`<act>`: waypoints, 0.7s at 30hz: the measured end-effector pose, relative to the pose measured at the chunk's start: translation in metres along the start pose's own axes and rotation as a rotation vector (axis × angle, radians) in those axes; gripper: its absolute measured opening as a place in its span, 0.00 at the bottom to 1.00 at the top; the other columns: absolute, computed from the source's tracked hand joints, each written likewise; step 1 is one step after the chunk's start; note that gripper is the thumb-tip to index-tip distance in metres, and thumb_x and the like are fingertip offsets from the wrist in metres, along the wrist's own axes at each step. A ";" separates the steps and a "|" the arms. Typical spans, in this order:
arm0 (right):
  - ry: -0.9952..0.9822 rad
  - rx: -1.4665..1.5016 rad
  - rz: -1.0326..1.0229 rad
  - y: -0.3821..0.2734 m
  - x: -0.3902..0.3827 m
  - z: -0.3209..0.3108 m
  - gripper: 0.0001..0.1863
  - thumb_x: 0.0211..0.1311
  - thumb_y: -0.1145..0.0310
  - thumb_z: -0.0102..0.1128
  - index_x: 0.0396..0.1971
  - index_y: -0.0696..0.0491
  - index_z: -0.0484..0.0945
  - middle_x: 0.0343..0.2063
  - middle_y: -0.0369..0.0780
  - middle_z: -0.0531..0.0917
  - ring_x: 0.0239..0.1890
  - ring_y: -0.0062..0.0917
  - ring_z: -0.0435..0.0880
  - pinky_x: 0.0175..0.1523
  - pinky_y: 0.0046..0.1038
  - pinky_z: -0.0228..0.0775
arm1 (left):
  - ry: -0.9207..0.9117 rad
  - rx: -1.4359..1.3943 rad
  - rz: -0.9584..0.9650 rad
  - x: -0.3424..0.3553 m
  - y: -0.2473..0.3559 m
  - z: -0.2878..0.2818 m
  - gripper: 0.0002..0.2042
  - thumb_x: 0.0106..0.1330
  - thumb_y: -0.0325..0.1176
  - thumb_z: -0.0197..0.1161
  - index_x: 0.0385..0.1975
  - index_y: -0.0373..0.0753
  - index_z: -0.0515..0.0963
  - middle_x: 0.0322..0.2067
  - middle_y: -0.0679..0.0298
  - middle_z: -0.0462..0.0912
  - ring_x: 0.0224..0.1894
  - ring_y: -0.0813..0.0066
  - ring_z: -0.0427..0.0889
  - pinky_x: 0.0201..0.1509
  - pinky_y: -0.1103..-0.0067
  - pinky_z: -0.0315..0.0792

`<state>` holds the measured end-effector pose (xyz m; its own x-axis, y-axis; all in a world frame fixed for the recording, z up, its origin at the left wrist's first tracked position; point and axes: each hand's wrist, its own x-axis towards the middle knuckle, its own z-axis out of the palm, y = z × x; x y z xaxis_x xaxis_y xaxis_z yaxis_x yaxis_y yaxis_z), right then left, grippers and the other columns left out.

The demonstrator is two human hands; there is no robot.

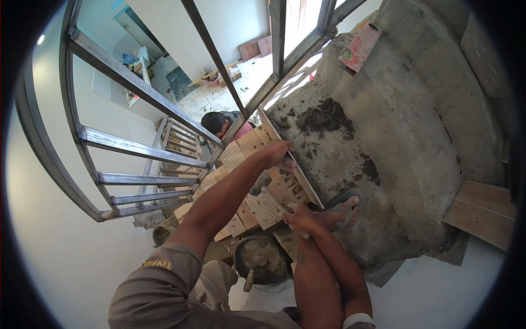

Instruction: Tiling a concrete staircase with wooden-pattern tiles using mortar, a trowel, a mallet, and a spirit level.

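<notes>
My left hand [280,154] reaches across the stair treads to a long narrow tile strip [303,180] standing on edge along the step. Its fingers are closed over the strip's upper edge, partly hidden from view. Nearer me, my right hand [300,217] is wrapped round the handle of a mallet, whose grey, mortar-smeared mallet head [260,183] lies over the wood-look treads [257,207], left of the strip. Rough grey concrete [339,159] with dark mortar clumps [326,118] lies right of the strip. My sandalled foot [347,210] rests on it.
A bucket of mortar [263,247] with a trowel handle [249,280] stands beside my legs. Metal railing [145,145] rises at left. Another person [215,124] is lower on the stairs. Brown tiles [482,211] lie at right, and a red-and-white flat piece [361,46] sits far up.
</notes>
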<state>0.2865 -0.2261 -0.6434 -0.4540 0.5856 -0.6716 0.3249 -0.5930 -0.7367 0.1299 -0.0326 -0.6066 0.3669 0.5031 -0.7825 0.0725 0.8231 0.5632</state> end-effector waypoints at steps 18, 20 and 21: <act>0.268 -0.044 -0.005 -0.015 -0.014 0.000 0.21 0.61 0.57 0.60 0.35 0.64 0.76 0.19 0.43 0.78 0.21 0.26 0.78 0.28 0.34 0.70 | 0.021 -0.017 0.027 -0.002 0.001 0.003 0.14 0.69 0.33 0.50 0.46 0.28 0.69 0.27 0.52 0.78 0.24 0.61 0.83 0.40 0.60 0.83; 0.104 -0.252 -0.108 0.001 -0.007 0.002 0.21 0.60 0.58 0.60 0.35 0.66 0.76 0.23 0.49 0.80 0.26 0.34 0.82 0.35 0.38 0.72 | 0.030 -0.003 0.006 -0.002 0.001 0.005 0.14 0.69 0.33 0.50 0.46 0.28 0.69 0.27 0.52 0.78 0.23 0.61 0.82 0.40 0.60 0.83; 0.107 -0.253 -0.109 0.006 -0.002 0.002 0.21 0.60 0.58 0.60 0.35 0.66 0.76 0.23 0.49 0.80 0.26 0.34 0.82 0.35 0.38 0.72 | 0.028 -0.002 0.008 -0.001 0.002 0.005 0.14 0.69 0.33 0.50 0.46 0.28 0.69 0.27 0.52 0.78 0.23 0.61 0.82 0.40 0.60 0.83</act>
<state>0.2879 -0.2321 -0.6459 -0.4115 0.7014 -0.5819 0.4817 -0.3746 -0.7922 0.1344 -0.0329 -0.6030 0.3410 0.5167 -0.7853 0.0683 0.8196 0.5689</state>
